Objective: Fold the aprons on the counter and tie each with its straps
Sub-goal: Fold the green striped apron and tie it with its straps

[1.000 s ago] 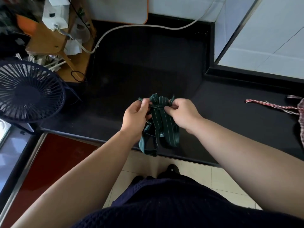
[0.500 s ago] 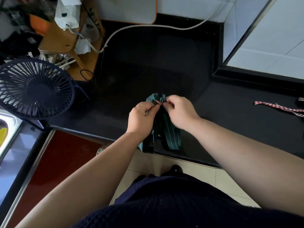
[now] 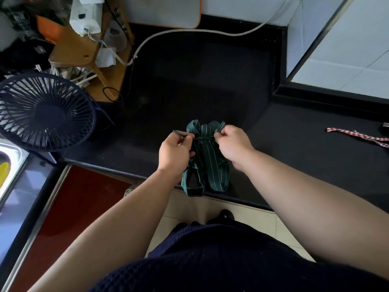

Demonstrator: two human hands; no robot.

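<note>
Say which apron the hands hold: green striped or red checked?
The green striped apron, at the near edge of the counter: the left hand and right hand each pinch its strap. The red checked strap lies untouched at far right.

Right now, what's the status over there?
Left hand, right hand each pinching the strap. Green apron folded, strap wrapped round it. Fan stands apart, left.
</note>
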